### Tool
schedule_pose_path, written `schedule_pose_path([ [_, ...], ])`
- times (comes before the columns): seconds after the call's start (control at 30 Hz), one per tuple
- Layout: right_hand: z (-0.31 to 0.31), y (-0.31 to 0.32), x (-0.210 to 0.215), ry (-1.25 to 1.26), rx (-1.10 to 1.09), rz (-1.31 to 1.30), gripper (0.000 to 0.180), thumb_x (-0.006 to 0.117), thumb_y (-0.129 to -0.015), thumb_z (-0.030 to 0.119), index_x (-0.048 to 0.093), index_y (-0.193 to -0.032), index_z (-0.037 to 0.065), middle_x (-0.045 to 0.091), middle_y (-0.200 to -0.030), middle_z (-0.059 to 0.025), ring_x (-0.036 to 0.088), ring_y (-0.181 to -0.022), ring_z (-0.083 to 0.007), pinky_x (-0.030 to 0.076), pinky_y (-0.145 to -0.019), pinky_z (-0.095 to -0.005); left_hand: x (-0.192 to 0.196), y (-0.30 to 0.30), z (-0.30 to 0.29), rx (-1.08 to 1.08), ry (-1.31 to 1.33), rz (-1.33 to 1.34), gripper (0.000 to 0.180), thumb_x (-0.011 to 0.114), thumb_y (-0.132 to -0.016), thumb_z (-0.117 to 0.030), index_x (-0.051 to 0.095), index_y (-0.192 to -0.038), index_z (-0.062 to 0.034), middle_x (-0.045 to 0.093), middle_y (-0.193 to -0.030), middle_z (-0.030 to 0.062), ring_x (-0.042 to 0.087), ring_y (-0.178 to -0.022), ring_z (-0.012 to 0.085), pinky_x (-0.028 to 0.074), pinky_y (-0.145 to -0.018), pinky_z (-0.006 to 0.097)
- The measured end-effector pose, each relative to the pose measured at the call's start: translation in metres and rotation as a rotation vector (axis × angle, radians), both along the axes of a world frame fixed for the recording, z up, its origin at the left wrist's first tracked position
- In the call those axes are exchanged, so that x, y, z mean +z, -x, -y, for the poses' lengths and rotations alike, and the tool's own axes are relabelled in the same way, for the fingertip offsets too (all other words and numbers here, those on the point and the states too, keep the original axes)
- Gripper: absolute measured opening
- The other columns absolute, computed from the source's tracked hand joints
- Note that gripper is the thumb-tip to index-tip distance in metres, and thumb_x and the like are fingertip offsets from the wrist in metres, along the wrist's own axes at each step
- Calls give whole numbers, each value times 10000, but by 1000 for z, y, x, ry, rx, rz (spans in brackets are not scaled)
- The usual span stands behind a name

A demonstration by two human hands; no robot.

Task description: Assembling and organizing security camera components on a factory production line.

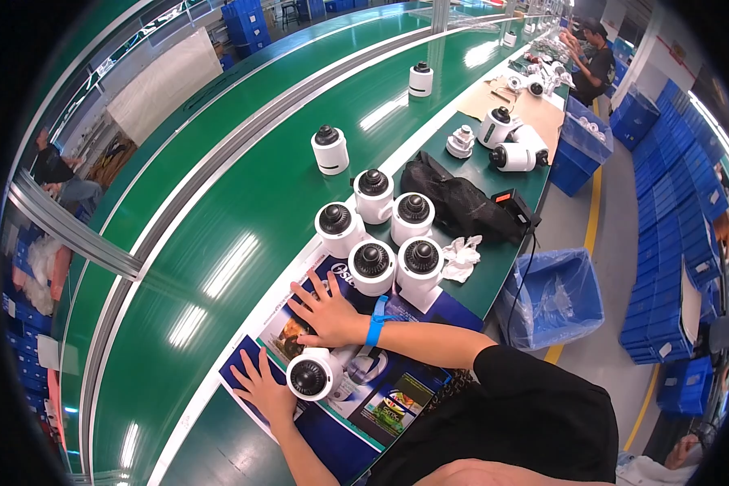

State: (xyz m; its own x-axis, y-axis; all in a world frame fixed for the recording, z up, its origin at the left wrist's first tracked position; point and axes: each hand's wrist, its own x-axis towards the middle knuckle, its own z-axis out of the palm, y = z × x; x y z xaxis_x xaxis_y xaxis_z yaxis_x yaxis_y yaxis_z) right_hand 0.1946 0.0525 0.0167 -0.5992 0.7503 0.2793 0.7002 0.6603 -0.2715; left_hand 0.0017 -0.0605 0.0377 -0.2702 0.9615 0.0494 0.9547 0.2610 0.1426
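My left hand (263, 389) lies flat with fingers apart on a glossy printed sheet (397, 397) that covers the near end of the green bench. A white dome camera (312, 374) lies on its side right beside that hand, lens facing me. My right hand (326, 312), with a blue wristband (375, 321), rests palm down on the same sheet, fingers spread. Just beyond it stands a cluster of several upright white dome cameras (371, 266).
Two more white cameras (330, 150) stand on the green conveyor belt (243, 202). A black bag (458, 202) and a white cloth (462, 255) lie past the cluster. A lined blue bin (555, 296) and stacked blue crates (672, 243) stand right. A co-worker (593, 65) works far along.
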Motion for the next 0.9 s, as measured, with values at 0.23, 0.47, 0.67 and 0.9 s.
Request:
schedule_pose_path([
  [0.23, 0, 0, 0, 3, -2, 9, 795, 496, -844, 631, 440, -1384, 51, 261, -1505, -222, 135, -1375, -533, 178, -1017, -727, 0, 0, 0, -4, -5, 2, 797, 742, -697, -467, 442, -1399, -237, 195, -1574, 76, 93, -1432, 433, 73, -1050, 728],
  [0.47, 0, 0, 0, -1, -5, 19, 796, 492, -845, 635, 436, -1389, 57, 252, -1511, -221, 136, -1376, -531, 172, -1018, -728, 0, -1, 0, -6, -13, 2, 792, 740, -698, -466, 447, -1397, -236, 200, -1572, 77, 96, -1432, 433, 75, -1048, 729],
  [0.67, 0, 0, 0, 2, -2, 19, 795, 492, -846, 634, 434, -1390, 58, 249, -1511, -222, 131, -1377, -531, 169, -1022, -727, 0, 0, 0, -2, -9, 0, 792, 739, -697, -475, 449, -1395, -236, 203, -1571, 76, 98, -1432, 431, 75, -1051, 727],
  [0.9, 0, 0, 0, 5, -1, 8, 791, 502, -843, 628, 441, -1384, 54, 254, -1508, -223, 136, -1373, -536, 169, -1021, -729, 1, -1, 0, 2, -2, 3, 797, 743, -693, -467, 449, -1396, -234, 201, -1572, 73, 94, -1434, 426, 70, -1063, 714],
])
